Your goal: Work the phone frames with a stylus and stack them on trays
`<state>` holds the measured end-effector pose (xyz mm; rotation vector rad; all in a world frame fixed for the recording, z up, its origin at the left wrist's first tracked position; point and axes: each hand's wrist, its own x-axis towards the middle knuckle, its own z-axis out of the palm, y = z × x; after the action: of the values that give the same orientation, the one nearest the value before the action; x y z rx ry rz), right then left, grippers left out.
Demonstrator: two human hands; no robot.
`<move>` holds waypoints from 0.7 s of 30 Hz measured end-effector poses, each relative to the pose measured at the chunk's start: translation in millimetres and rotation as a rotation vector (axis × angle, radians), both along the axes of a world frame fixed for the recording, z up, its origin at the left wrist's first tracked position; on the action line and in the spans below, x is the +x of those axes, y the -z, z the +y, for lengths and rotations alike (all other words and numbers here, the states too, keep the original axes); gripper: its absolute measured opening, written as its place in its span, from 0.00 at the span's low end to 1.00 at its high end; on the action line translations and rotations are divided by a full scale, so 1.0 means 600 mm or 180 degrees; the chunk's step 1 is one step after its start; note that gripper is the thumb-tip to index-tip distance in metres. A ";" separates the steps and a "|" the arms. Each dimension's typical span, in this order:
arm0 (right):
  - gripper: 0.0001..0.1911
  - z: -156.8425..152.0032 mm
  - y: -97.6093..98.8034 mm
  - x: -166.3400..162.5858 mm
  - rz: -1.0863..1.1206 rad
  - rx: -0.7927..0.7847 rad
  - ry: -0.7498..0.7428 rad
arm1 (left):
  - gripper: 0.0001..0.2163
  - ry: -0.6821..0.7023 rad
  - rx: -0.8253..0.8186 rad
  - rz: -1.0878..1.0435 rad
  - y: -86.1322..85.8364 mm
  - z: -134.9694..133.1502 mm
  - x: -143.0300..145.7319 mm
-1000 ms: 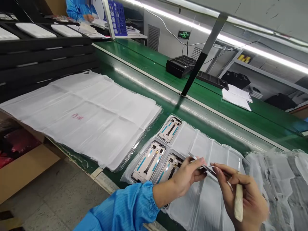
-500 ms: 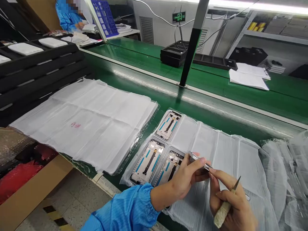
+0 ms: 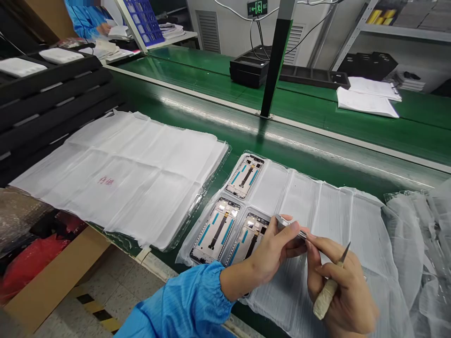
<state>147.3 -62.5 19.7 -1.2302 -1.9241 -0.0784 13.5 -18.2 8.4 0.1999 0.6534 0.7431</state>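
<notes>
My left hand (image 3: pixel 271 256), in a blue sleeve, is closed on a thin silver phone frame (image 3: pixel 289 226) held edge-on above a clear plastic tray (image 3: pixel 317 211). My right hand (image 3: pixel 338 286) also pinches that frame with its fingertips and grips tweezers (image 3: pixel 329 286) with a taped handle, tip pointing up. Three phone frames (image 3: pixel 215 230) with blue strips lie in the tray's left pockets, just left of my hands.
A stack of white-sheeted trays (image 3: pixel 120 169) lies to the left on the green conveyor (image 3: pixel 246 126). Black trays (image 3: pixel 52 94) stand at far left, more clear trays (image 3: pixel 423 225) at right. A cardboard box (image 3: pixel 52 281) sits below. A black post (image 3: pixel 273 61) rises behind; another person (image 3: pixel 84 19) works far off.
The view has tilted down and shifted slightly. My hands stay together on the frame; the right hand turned the tweezers from hanging downward to pointing up.
</notes>
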 end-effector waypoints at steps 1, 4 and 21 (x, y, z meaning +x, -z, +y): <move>0.23 0.001 0.000 0.002 -0.0017 -0.0058 -0.0082 | 0.44 0.0007 0.0010 0.0009 0.001 0.000 0.000; 0.19 0.002 0.000 0.010 -0.0177 -0.0094 -0.0211 | 0.44 0.0012 0.0019 0.0008 0.002 0.001 0.000; 0.14 0.003 0.001 0.005 0.0224 -0.0211 -0.0227 | 0.44 -0.0079 0.0013 0.0108 0.006 0.003 0.000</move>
<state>150.3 -60.7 19.1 -1.1905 -1.9206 0.0654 13.7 -16.5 4.8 0.2090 0.6876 0.7662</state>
